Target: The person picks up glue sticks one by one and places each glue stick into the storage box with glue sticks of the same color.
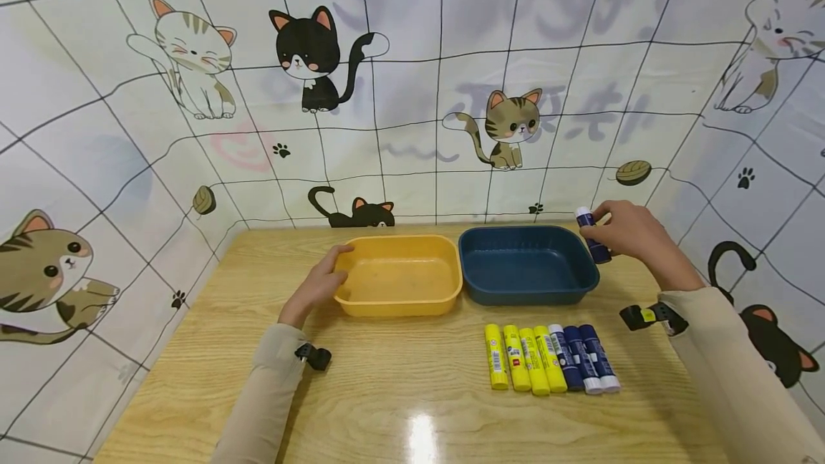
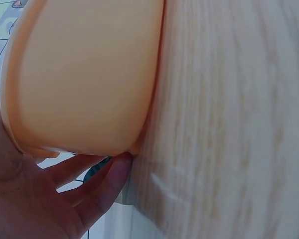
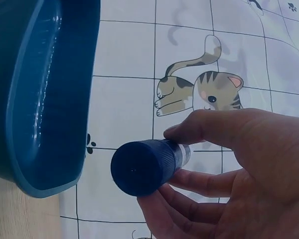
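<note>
At the left end of the yellow plastic basin, my left hand grips the rim. In the left wrist view the fingers bend against the outside of the basin's end. My right hand pinches a dark blue glue stick between thumb and fingers, just beyond the right rim of the blue basin. The stick is tilted, white end up. One round blue end of it faces the right wrist camera. Several yellow glue sticks and 3 blue ones lie in a row on the table.
The two basins stand side by side on the wood-grain table, nearly touching, with nothing inside either. A cat-print cloth hangs behind and at both sides. Each wrist carries a small black camera, such as the left camera.
</note>
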### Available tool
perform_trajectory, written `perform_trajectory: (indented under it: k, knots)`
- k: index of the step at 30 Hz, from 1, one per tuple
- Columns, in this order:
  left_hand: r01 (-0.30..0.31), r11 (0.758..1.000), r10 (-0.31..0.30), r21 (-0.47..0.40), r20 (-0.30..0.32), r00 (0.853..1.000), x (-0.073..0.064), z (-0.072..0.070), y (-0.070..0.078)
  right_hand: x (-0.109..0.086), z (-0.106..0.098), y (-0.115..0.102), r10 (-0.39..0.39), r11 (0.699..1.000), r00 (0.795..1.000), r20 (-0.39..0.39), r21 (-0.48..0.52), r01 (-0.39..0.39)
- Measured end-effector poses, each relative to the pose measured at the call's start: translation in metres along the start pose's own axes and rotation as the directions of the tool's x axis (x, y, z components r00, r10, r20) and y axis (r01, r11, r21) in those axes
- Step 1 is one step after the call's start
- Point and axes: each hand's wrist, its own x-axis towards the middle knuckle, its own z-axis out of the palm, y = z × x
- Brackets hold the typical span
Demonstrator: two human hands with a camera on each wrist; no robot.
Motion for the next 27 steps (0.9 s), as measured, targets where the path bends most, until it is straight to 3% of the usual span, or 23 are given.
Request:
perform_trajectory:
  k: [12, 17, 27]
  knots:
    - [-0.015, 1.0, 0.015, 0.017, 0.001, 1.0, 0.002, 0.0, -0.002, 0.034, 0.009, 0.001, -0.028, 1.0, 0.989, 0.143, -0.002, 0.029]
    - [-0.016, 1.0, 0.016, 0.017, -0.004, 1.0, 0.002, 0.001, 0.0, 0.047, 0.01, -0.003, 0.002, 0.999, 0.973, 0.23, -0.054, 0.01]
    - [-0.028, 0.999, 0.029, 0.038, -0.012, 1.0, 0.003, 0.001, 0.0, 0.063, 0.021, -0.012, 0.064, 0.99, 0.948, 0.313, -0.14, -0.02]
